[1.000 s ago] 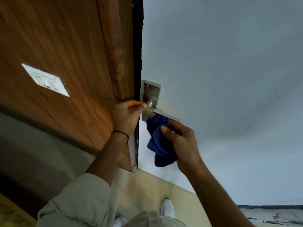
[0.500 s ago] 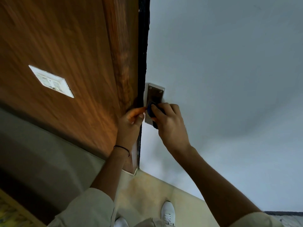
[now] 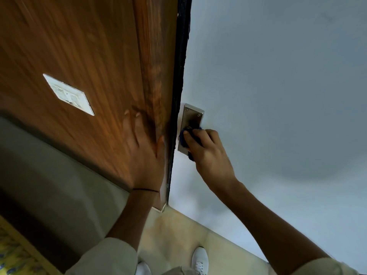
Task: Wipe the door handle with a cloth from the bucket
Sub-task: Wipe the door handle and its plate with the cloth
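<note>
A steel handle plate [image 3: 192, 118] is screwed to the pale door [image 3: 278, 86] near its left edge. The lever itself is hidden under my right hand [image 3: 208, 153], which is closed around it with a dark blue cloth [image 3: 188, 133] bunched between fingers and metal. Only small folds of the cloth show above and below the fingers. My left hand [image 3: 144, 153] lies flat with fingers spread on the brown wooden panel [image 3: 89, 62] beside the door edge, holding nothing. No bucket is in sight.
A white switch plate [image 3: 68, 94] sits on the wooden panel to the left. A black strip [image 3: 181, 56] runs between panel and door. Below are beige floor tiles [image 3: 178, 233], my white shoes [image 3: 199, 259], and a patterned yellow mat [image 3: 14, 257] at bottom left.
My right hand went from holding the cloth hanging under the lever to gripping the lever through it. My left hand left the handle plate and now rests flat on the wooden panel.
</note>
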